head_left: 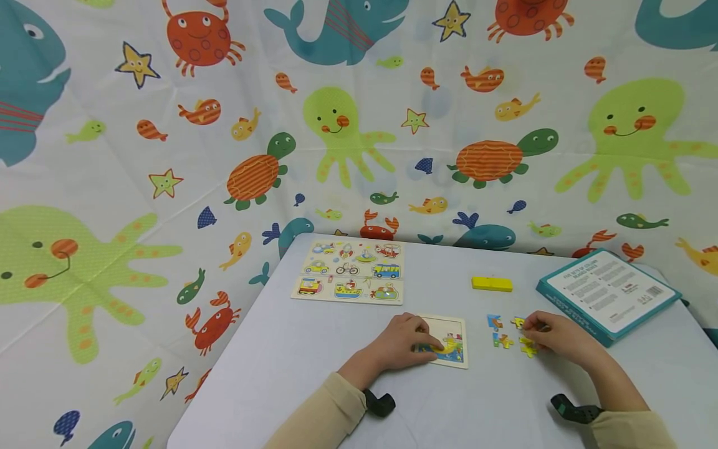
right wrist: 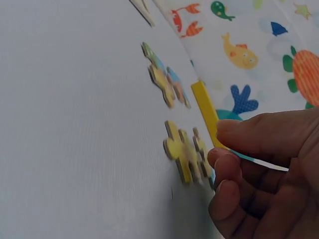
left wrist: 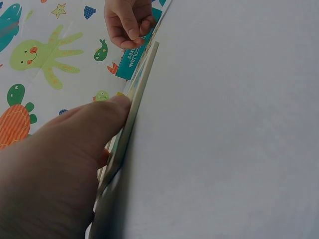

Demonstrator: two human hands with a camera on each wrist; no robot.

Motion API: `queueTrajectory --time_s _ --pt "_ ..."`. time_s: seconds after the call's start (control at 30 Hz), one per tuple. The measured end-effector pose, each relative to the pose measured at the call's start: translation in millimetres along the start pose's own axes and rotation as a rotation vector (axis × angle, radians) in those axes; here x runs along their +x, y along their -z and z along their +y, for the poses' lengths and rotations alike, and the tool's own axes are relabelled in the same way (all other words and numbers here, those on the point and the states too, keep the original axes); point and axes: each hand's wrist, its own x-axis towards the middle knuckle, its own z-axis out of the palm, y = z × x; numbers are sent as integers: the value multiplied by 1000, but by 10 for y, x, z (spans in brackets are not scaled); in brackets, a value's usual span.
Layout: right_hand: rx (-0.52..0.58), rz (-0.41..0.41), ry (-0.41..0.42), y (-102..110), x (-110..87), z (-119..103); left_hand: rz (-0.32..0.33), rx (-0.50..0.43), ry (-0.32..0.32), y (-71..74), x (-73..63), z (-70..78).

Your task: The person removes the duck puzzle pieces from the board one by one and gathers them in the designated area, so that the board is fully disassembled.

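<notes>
My left hand [head_left: 401,343] rests on a small square jigsaw board [head_left: 461,362] with a pale frame and a partly filled colourful picture. In the left wrist view, the thumb [left wrist: 107,117] lies along the board's near edge; the other fingers are mostly hidden. Over on the right, my right hand [head_left: 555,337] hovers beside loose jigsaw pieces, its fingers bent. The right wrist view shows thumb and index finger slightly apart, with nothing visible between them. Close by are a yellow piece [head_left: 528,348], a smaller yellow piece [head_left: 516,322], a blue-orange piece [head_left: 494,322] and another mixed-colour piece [head_left: 503,340].
A vehicle picture puzzle board [head_left: 348,272] lies at the back left. Behind the loose pieces sits a yellow block [head_left: 492,284]. A teal-edged box [head_left: 610,293] stands at the right, near my right hand. A sea-animal cloth [head_left: 359,125] hangs behind the white table [head_left: 269,374].
</notes>
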Motion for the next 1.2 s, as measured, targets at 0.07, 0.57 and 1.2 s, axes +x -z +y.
queueTrajectory --time_s 0.07,0.57,1.2 --pt "-19 7 24 -24 17 -34 0 -1 -1 1 3 1" --pt "-7 -20 136 -353 187 -661 23 41 -31 14 -6 22" --pt "-74 -48 200 -803 433 -897 6 42 -75 49 -10 21"
